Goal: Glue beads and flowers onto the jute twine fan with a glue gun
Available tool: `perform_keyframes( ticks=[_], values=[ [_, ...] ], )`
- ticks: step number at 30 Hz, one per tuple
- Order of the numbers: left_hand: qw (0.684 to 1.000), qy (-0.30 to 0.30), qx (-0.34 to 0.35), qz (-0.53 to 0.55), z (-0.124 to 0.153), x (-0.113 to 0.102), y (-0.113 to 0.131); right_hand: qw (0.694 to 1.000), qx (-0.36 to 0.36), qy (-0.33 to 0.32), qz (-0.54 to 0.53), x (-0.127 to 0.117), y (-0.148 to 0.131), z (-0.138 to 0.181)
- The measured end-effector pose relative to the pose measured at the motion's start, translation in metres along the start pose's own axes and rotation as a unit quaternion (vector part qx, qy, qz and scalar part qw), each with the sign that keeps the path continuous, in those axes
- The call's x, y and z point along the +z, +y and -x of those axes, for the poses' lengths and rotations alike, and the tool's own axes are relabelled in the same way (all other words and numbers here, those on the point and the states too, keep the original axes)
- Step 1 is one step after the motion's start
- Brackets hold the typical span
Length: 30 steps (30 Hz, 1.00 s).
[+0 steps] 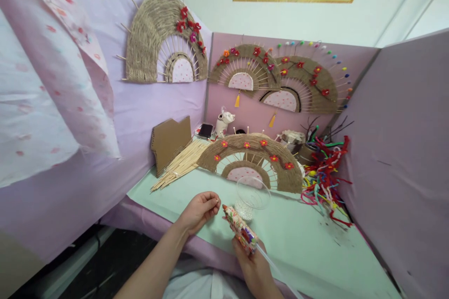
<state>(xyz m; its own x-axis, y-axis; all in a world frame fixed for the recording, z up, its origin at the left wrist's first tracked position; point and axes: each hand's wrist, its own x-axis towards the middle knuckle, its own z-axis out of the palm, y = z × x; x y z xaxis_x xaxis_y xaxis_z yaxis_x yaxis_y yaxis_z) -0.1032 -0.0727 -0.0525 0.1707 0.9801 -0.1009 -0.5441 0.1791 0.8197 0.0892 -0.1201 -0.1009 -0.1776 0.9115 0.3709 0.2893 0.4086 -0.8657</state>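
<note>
My right hand (255, 265) grips a hot glue gun (240, 229) wrapped in flowered paper, its nozzle pointing up and left. A clear glue stick (277, 270) pokes out of its back end. My left hand (200, 209) is just left of the nozzle, fingers pinched together on something too small to make out. Right behind the nozzle stands a clear plastic cup (251, 196) with white beads in the bottom. A woven jute fan with red flowers (253, 161) lies behind the cup on the pale green table (308, 238).
A bundle of bamboo skewers (180, 164) and a cardboard piece (170, 142) lie at the left. Coloured pipe cleaners (324, 175) pile up at the right. Three finished fans hang on the purple partitions. A white figurine (223, 123) and a phone (205, 130) sit at the back.
</note>
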Motion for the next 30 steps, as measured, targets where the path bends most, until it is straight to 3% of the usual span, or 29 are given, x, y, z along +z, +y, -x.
perform_keyframes(
  ticks=[30],
  values=[
    [1.0,-0.012,0.003,-0.005,0.0,-0.0005,-0.0008,1.0,-0.027,0.008,-0.004,-0.0006,-0.0088,-0.0032]
  ],
)
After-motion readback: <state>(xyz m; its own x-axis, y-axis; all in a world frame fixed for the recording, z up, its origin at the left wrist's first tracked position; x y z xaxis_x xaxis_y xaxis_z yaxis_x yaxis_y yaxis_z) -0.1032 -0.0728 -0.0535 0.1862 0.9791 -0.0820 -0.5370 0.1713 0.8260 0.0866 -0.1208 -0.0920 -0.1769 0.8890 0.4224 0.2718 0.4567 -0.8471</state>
